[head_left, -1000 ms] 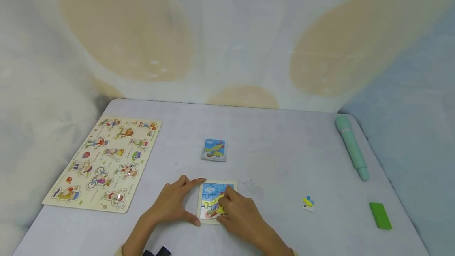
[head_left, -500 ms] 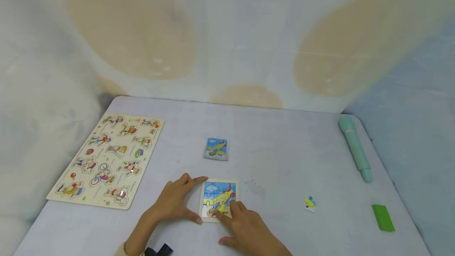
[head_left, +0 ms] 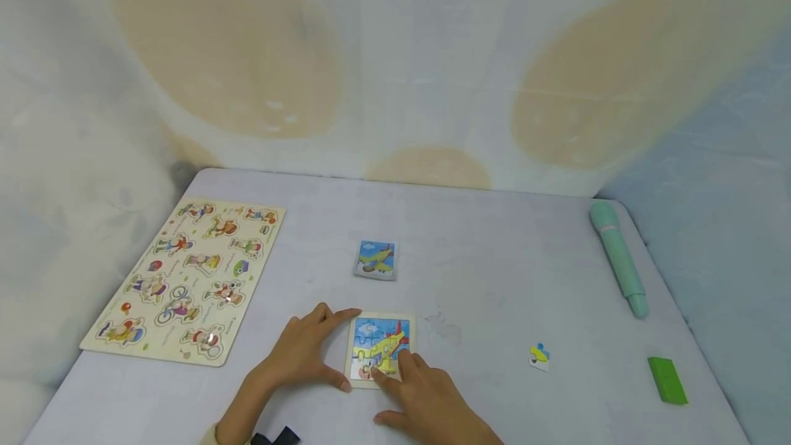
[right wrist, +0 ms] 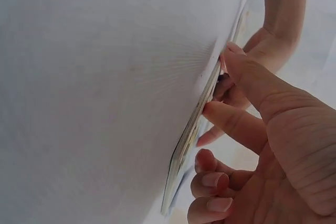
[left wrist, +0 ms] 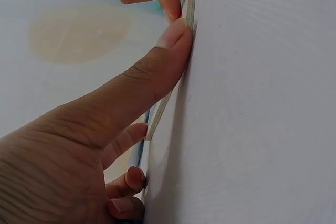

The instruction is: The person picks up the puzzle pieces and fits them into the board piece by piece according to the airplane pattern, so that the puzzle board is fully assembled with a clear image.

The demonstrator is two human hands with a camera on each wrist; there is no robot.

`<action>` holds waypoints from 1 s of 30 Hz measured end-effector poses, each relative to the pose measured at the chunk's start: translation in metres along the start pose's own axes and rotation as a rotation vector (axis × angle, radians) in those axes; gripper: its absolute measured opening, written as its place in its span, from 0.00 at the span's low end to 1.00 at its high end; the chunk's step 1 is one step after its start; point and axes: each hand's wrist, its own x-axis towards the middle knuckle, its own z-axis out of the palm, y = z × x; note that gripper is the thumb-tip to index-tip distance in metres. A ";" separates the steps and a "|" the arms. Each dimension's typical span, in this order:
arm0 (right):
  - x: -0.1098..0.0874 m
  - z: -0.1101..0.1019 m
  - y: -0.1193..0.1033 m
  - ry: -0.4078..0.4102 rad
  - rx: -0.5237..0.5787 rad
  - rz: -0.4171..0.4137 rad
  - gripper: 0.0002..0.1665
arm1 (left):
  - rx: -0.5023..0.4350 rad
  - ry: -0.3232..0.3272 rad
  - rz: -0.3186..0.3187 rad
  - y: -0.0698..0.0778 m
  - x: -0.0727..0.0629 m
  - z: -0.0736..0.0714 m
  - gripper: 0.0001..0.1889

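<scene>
A small square jigsaw puzzle (head_left: pixel 381 333) of a yellow airplane lies flat in a pale frame near the table's front. My left hand (head_left: pixel 299 352) grips its left side, thumb at the near corner and index finger at the far corner. With its index fingertip, my right hand (head_left: pixel 432 397) presses on the lower part of the picture, partly covering the lower right. In the left wrist view, the left thumb (left wrist: pixel 170 38) bears against the frame's edge. Curled right fingers (right wrist: pixel 210 179) hang beside the frame in the right wrist view, holding nothing.
A small airplane picture card or stack (head_left: pixel 375 259) lies beyond the puzzle. One loose puzzle piece (head_left: pixel 540 357) is at right, near a green block (head_left: pixel 667 380) and a mint microphone-shaped object (head_left: pixel 618 259). A large picture board (head_left: pixel 185 280) covers the left side.
My right hand has drawn back from the puzzle's upper right, and its index finger now touches lower on the picture. Since half a second ago little has moved. The left hand keeps its place.
</scene>
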 end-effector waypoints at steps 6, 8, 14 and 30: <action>-0.007 0.002 0.015 0.241 0.041 -0.076 0.37 | -0.006 0.001 -0.001 0.001 0.000 0.002 0.59; -0.010 -0.003 0.021 0.282 0.078 -0.065 0.37 | -0.005 0.004 -0.003 0.001 0.000 0.003 0.59; -0.027 -0.017 0.044 0.335 0.157 0.103 0.36 | 0.012 0.006 -0.013 -0.001 0.000 0.004 0.60; -0.108 -0.008 0.143 0.442 0.361 0.426 0.33 | 0.015 -0.016 -0.027 -0.003 0.001 0.004 0.61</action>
